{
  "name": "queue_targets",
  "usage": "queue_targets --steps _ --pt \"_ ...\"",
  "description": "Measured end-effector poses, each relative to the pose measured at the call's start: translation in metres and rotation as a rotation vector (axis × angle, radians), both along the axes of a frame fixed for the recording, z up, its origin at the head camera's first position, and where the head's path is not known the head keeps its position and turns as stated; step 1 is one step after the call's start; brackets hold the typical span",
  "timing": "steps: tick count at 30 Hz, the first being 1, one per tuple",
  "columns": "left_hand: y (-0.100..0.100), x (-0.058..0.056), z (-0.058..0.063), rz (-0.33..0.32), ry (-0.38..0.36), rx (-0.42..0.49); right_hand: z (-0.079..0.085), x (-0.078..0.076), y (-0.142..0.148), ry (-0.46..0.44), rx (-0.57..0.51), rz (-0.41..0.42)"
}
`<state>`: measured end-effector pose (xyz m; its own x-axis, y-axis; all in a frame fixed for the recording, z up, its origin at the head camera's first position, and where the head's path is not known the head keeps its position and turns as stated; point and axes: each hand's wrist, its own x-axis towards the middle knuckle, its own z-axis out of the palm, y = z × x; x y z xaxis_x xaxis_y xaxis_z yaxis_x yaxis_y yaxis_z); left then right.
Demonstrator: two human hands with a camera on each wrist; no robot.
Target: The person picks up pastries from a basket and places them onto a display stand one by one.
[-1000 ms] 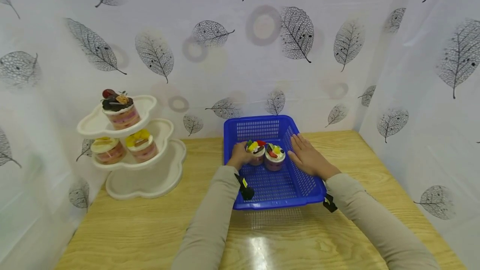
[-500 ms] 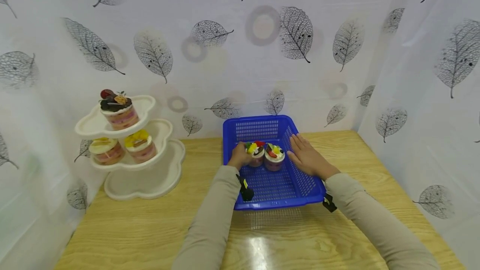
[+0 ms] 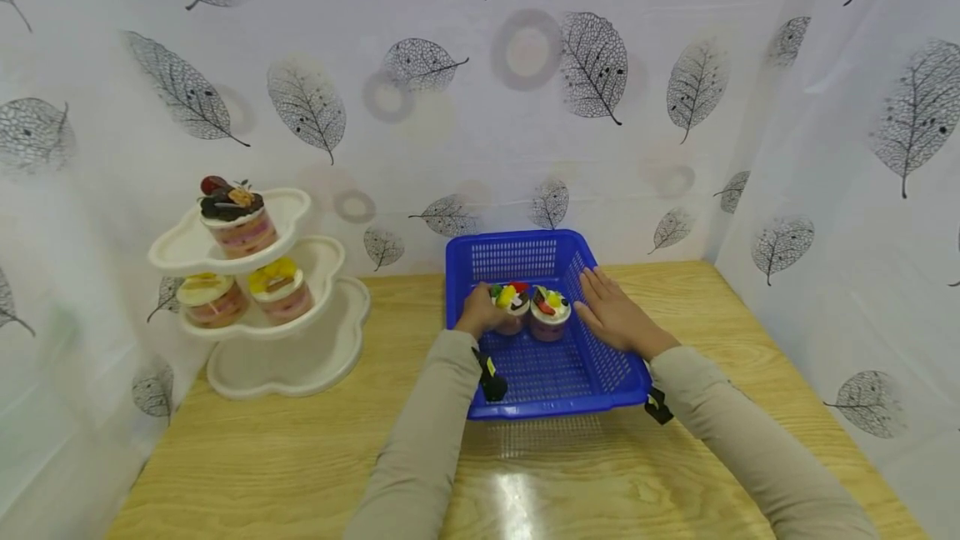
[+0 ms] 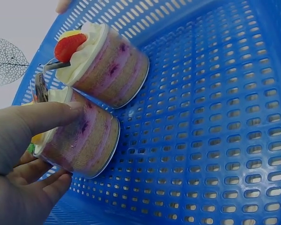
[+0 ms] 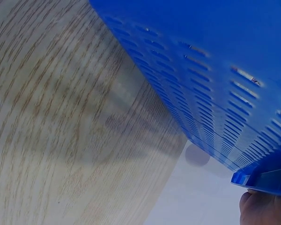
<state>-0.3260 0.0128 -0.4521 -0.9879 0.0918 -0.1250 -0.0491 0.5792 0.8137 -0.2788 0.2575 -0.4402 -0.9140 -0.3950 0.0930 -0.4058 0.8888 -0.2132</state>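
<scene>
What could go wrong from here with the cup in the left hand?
1. Bump: the left hand grips the held dessert cup close beside the second dessert cup; lifting might knock that one over.
2. Smear: the thumb is close to the cream and uncovered fruit topping, so a grip shift could spoil it.
3. Snag: the cup sits inside the blue basket, so a low exit might clip its rim.
</scene>
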Motion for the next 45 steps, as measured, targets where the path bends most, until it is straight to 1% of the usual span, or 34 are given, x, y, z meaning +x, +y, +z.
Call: queue_targets --steps 5,9,13,17,21,24,31,35,42,45 --pt "-0.001 0.0 0.001 0.01 0.039 -0.009 0.001 0.0 -0.001 0.002 -0.001 0.002" --pt "-0.001 0.001 0.002 0.014 0.07 0.007 0.001 0.0 -0.001 0.001 0.0 0.0" --pt "-0.001 0.002 0.002 0.007 0.1 0.052 0.0 0.0 -0.001 -0.002 0.004 -0.002" --pt "-0.002 0.002 0.002 0.015 0.134 0.107 0.0 0.0 -0.002 -0.001 0.0 -0.002" --pt "-0.003 0.002 0.005 0.013 0.144 0.182 0.001 0.0 -0.002 0.009 0.002 0.0" --pt "-0.004 0.004 0.01 0.002 0.139 0.228 0.002 0.0 -0.002 0.015 0.005 0.002" --pt "-0.005 0.008 0.025 -0.024 0.115 0.269 0.003 -0.001 -0.001 0.006 0.017 0.005" --pt "-0.006 0.011 0.033 -0.023 0.111 0.297 0.003 0.0 -0.001 0.014 0.014 0.008" --pt "-0.011 0.012 0.043 -0.032 0.154 0.355 0.001 0.001 -0.001 0.016 0.011 0.004" --pt "-0.016 0.015 0.05 -0.032 0.151 0.378 0.0 0.0 -0.001 0.019 0.009 0.004"
